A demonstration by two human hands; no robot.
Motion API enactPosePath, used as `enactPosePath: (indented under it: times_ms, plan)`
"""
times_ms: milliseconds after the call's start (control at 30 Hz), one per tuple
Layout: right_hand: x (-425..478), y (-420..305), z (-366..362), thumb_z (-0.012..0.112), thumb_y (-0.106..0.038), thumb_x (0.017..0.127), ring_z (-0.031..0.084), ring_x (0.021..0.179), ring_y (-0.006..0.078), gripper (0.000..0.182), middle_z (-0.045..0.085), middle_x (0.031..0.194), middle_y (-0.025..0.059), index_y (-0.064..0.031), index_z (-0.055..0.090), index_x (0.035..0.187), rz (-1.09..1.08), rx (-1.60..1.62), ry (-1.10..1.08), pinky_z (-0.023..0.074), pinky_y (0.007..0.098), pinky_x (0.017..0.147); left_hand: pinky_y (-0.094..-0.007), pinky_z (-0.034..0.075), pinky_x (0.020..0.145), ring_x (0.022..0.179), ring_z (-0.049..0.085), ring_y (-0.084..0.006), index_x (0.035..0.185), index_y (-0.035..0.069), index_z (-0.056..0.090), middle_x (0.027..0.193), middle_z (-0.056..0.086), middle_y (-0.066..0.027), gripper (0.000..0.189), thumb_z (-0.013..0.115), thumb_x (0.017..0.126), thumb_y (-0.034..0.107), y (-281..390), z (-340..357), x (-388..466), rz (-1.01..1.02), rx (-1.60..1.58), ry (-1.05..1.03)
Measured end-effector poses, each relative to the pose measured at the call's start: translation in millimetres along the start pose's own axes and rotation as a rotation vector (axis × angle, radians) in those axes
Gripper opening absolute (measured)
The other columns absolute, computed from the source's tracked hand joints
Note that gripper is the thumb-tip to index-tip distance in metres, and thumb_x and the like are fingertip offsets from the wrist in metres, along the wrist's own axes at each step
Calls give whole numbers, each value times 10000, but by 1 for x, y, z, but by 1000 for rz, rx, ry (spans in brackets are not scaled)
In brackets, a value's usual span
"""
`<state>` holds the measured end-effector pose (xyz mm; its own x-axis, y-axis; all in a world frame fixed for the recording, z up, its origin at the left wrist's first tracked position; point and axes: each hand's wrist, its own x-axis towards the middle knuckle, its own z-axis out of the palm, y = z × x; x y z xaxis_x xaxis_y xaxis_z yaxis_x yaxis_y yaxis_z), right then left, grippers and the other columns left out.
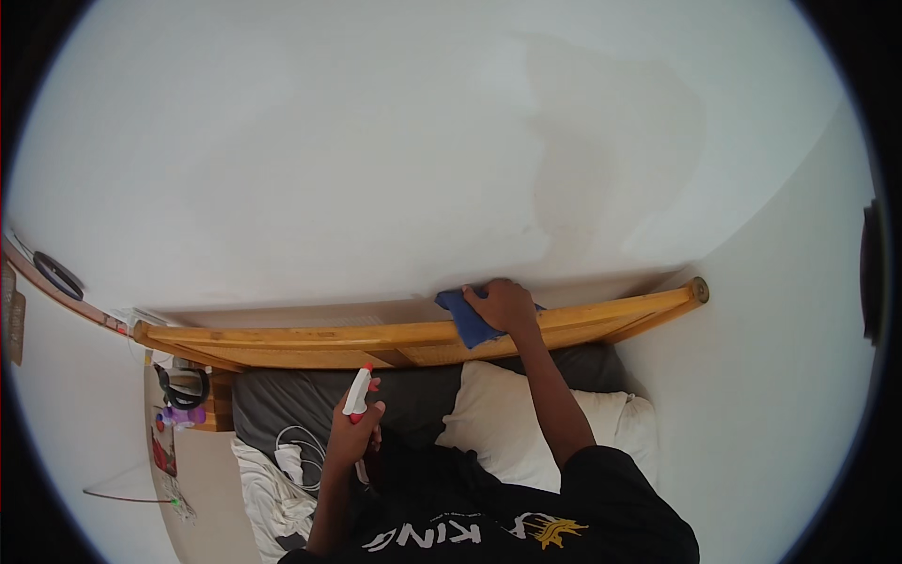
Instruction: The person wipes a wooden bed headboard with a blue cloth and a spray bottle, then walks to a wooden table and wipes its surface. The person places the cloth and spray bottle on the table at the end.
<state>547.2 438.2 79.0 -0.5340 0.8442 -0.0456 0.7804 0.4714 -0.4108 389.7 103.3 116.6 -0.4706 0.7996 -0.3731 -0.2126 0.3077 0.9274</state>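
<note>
My right hand (502,306) presses a folded blue cloth (471,322) onto the top rail of a wooden headboard (296,337), right of its middle. Part of the cloth hangs over the rail's near side. In my left hand (350,433) is a spray bottle (359,392) with a white and red trigger head, held upright above the bed. Its red nozzle points toward the headboard. Most of the bottle's body is hidden behind my hand and against my dark shirt.
A cream pillow (504,416) lies on the dark grey bedsheet (282,395). A white charger with a coiled cable (290,458) rests left of me, near a crumpled white cloth (271,504). Beyond the headboard is a white wall (352,176). A wooden bedside table (222,402) stands at left.
</note>
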Motion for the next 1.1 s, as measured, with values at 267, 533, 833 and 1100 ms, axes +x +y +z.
enactPosePath:
  times_ms: [267,533,833,1100]
  plan:
    - [-2,-5,3,582,-651,948,738,871,400,671,746,856,227,-29,781,792,4,44,58,587,496,840,-261,456,473,503,562,-89,1464,36,551,665,566,9,488,685,1001,115,11,-19,22,-17,33,-46]
    - [-25,-5,27,650,-493,954,689,659,395,485,690,671,163,-72,749,735,5,3,520,547,505,637,-261,458,475,507,556,-84,1458,31,562,673,570,8,484,690,998,112,28,-30,55,29,30,-210]
    - [-32,-8,33,712,-312,911,668,620,357,298,672,648,128,-74,730,733,-20,2,642,511,471,615,-246,466,506,529,543,-68,1468,21,549,678,549,16,491,677,1000,98,27,-75,81,11,37,-347]
    - [-85,-94,97,740,-430,909,638,1170,311,478,688,1200,108,-87,700,1240,-307,-75,615,441,490,1061,-242,459,523,565,546,-60,1471,29,550,773,552,14,499,693,999,101,25,-119,92,22,54,-462]
